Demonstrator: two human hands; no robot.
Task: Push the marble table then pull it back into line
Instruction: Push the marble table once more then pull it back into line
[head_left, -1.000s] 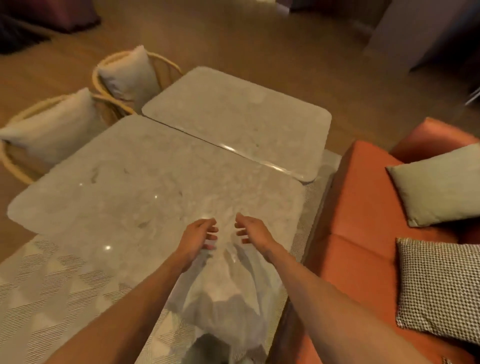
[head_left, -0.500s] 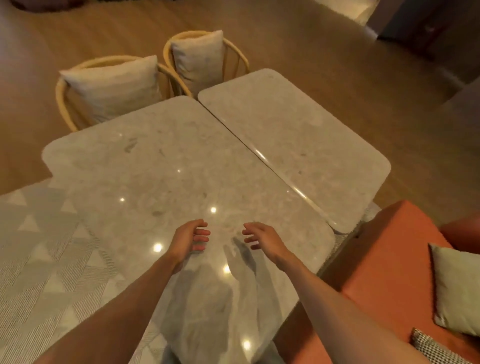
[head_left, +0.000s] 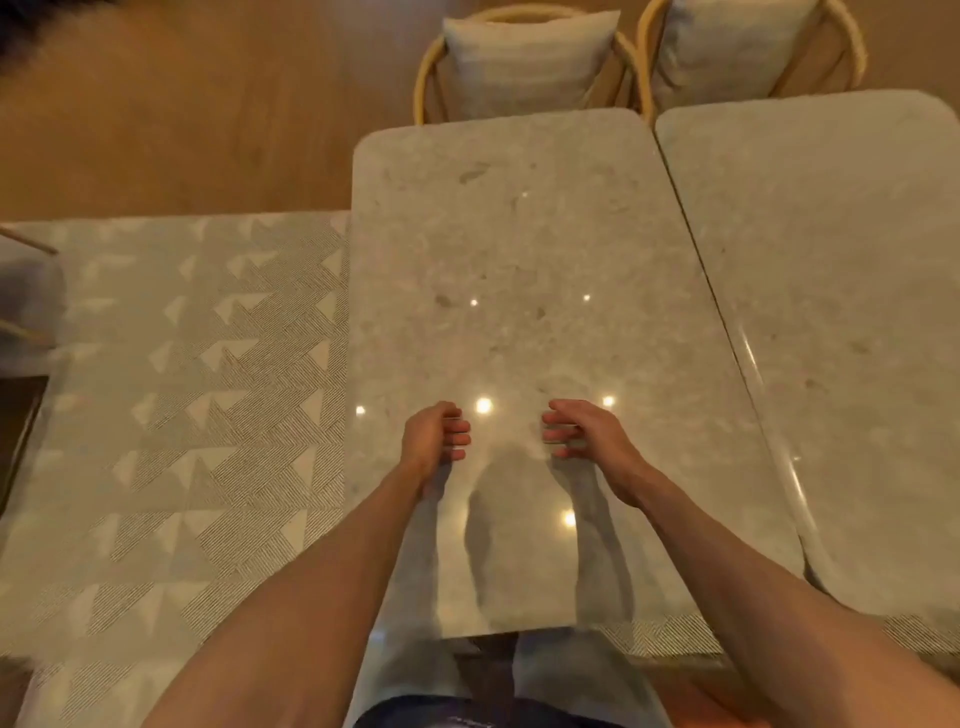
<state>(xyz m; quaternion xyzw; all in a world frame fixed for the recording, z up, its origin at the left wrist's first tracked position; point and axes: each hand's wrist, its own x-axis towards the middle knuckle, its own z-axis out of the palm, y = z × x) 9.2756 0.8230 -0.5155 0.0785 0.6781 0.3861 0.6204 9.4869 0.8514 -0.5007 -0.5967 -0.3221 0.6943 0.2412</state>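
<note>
A pale grey marble table (head_left: 519, 260) with rounded corners stretches straight away from me. A second marble table (head_left: 831, 312) of the same kind lies along its right side, with a narrow angled gap between them. My left hand (head_left: 435, 435) and my right hand (head_left: 582, 431) hover side by side over the near half of the first table. Both palms face each other, fingers loosely curled, holding nothing. Whether they touch the top I cannot tell. My reflection shows in the polished surface below them.
Two rattan chairs with pale cushions (head_left: 524, 62) (head_left: 748, 47) stand at the tables' far ends. A patterned grey rug (head_left: 182, 389) lies on the left, over a wooden floor (head_left: 182, 119). A dark object (head_left: 18, 415) sits at the left edge.
The view has swung round so the table now runs straight ahead and the orange sofa has left the frame. Both hands stay empty over the near part of the top.
</note>
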